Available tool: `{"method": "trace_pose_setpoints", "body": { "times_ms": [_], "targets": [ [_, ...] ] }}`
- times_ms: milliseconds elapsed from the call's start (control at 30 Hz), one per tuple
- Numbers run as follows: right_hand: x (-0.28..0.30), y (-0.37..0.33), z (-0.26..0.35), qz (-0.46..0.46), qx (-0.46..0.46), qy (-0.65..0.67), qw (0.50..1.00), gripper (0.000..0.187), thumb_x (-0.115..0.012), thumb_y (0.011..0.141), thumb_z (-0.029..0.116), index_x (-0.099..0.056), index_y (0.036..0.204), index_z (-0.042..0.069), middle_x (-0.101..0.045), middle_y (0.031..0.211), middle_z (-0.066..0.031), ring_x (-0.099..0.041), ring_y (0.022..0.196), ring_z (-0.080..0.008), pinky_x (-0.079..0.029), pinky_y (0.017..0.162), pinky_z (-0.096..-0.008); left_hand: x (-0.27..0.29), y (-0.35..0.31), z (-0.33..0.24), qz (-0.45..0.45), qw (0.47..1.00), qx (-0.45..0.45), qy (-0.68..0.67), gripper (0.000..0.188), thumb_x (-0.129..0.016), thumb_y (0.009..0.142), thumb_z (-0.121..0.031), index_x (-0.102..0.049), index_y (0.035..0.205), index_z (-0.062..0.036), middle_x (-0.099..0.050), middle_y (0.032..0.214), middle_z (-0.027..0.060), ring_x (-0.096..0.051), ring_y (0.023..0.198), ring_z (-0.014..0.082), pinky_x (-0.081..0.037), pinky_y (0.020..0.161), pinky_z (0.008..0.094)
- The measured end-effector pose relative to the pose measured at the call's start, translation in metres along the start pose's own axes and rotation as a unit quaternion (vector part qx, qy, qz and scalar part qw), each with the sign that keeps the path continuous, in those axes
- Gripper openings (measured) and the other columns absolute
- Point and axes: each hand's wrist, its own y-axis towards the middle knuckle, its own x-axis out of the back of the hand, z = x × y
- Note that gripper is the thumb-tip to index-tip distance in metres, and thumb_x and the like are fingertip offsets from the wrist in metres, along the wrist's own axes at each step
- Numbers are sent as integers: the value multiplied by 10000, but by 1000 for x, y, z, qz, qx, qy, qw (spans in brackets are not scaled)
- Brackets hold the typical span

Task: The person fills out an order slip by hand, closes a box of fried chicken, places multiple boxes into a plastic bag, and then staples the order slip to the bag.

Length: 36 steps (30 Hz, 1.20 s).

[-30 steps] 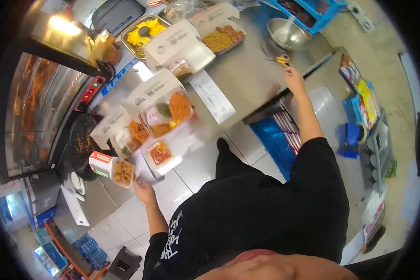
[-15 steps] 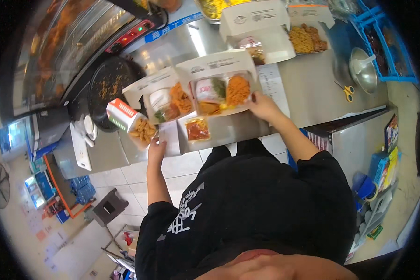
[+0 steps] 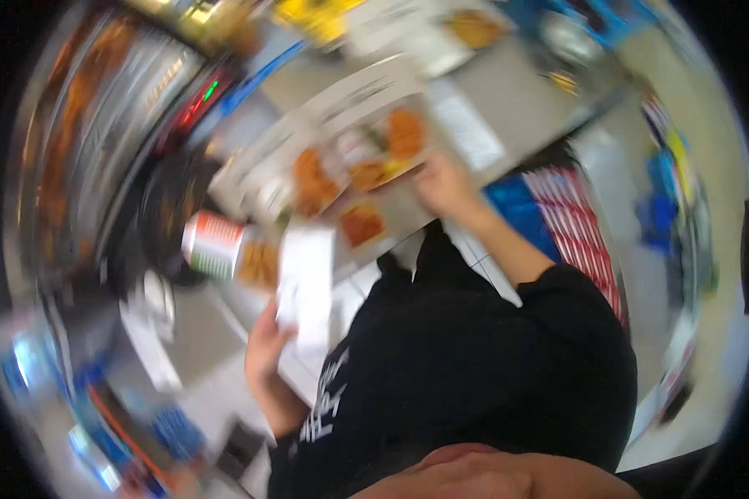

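My left hand (image 3: 265, 345) is closed on a white paper slip (image 3: 306, 279), raised off the counter's near edge. My right hand (image 3: 443, 185) is at the right front corner of an open meal box (image 3: 366, 90), its fingers closed on the edge, though motion blurs them. Orange fried chicken (image 3: 405, 133) lies in that box. Left of it, a second open meal box (image 3: 258, 158) holds rice and fried chicken. A clear packet (image 3: 361, 224) with red contents sits before the boxes. Left of the slip, a red-and-white carton (image 3: 214, 245) lies tipped with fried pieces (image 3: 258, 264) at its mouth.
A lit display warmer (image 3: 133, 100) and a dark round pan (image 3: 162, 200) stand at left. More open boxes (image 3: 408, 33), a printed sheet (image 3: 466, 125), a metal bowl (image 3: 570, 37) and yellow-handled scissors (image 3: 563, 82) are at the far right. Red-and-white packages (image 3: 578, 224) sit below the counter.
My left hand has picked up the paper slip from beside the carton and drawn it toward me. My right hand stays at the box corner. The whole view has turned and blurred.
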Motion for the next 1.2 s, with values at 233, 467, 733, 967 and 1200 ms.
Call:
{"method": "trace_pose_setpoints", "body": {
  "times_ms": [233, 467, 733, 967, 1200],
  "targets": [
    [-11, -82, 37, 252, 171, 143, 942, 357, -598, 779, 299, -520, 1014, 42, -565, 938, -110, -546, 878, -213, -431, 762, -335, -29, 23, -25, 8, 970, -142, 195, 586, -512, 677, 48, -330, 1234, 35, -488, 1132, 164, -498, 1029, 235, -396, 833, 328],
    [128, -131, -60, -44, 96, 59, 993, 290, -618, 742, 240, -572, 956, 51, -576, 920, -98, -537, 894, -222, -433, 762, -335, -174, 60, -62, 194, 878, -194, 392, 692, -445, 606, 103, -266, 1272, 51, -397, 1210, 195, -403, 1136, 269, -306, 960, 340],
    [426, -402, -355, -532, -309, -198, 763, 273, -569, 702, 140, -569, 959, 48, -566, 952, -173, -537, 893, -291, -427, 778, -388, -254, 47, -28, -6, 858, -223, 462, 796, -453, 554, 129, -272, 1316, -14, -307, 1344, 195, -379, 1194, 299, -314, 966, 316],
    [492, -527, -564, -342, -511, -294, 732, 298, -520, 743, 157, -545, 1023, 58, -563, 995, -162, -539, 912, -266, -424, 789, -384, -401, 29, 6, 28, 832, -195, 519, 509, -502, 645, -24, -511, 1153, -56, -537, 1070, 220, -535, 956, 347, -420, 830, 390],
    [516, -559, -593, -361, -530, -276, 716, 325, -470, 783, 174, -522, 1086, 69, -560, 1038, -150, -542, 931, -242, -421, 801, -379, -369, 6, 24, -230, 835, -225, 447, 507, -486, 598, 35, -579, 1080, -92, -564, 1047, 187, -535, 976, 325, -417, 867, 349]
  ]
}}
